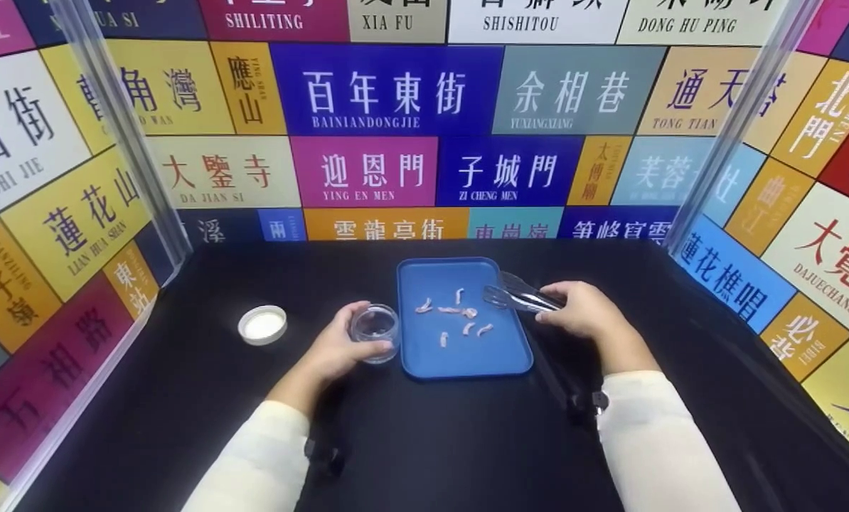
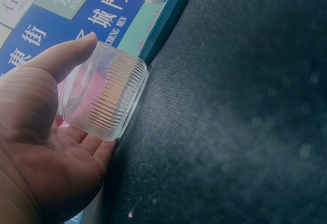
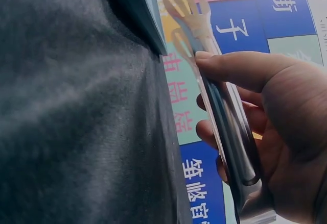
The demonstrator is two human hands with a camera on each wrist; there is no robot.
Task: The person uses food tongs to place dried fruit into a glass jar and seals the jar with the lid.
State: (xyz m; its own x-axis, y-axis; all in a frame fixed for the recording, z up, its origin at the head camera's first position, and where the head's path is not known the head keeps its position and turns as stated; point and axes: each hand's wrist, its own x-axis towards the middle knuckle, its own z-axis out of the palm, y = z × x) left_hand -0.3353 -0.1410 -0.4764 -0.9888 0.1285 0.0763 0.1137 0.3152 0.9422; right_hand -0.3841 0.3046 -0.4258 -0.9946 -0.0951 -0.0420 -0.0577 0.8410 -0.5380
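Note:
My left hand (image 1: 337, 345) grips a clear glass jar (image 1: 375, 333) at the left edge of the blue tray (image 1: 467, 359). Fine vertical ribs run round the jar (image 2: 115, 99) in the left wrist view, with the thumb on one side and fingers on the other. In my right hand (image 1: 579, 311) are metal tongs (image 1: 527, 297), their slotted heads reaching over the tray's right edge. The right wrist view shows thumb and fingers around the arms of the tongs (image 3: 225, 117), heads slightly apart with nothing between them. Several small pale curled pieces (image 1: 449, 310) lie scattered on the tray.
A round white lid (image 1: 262, 325) lies on the black-covered table (image 1: 424, 441), left of the jar. Panels printed with large characters (image 1: 389, 89) stand at the back and both sides, with clear corner posts (image 1: 734, 114).

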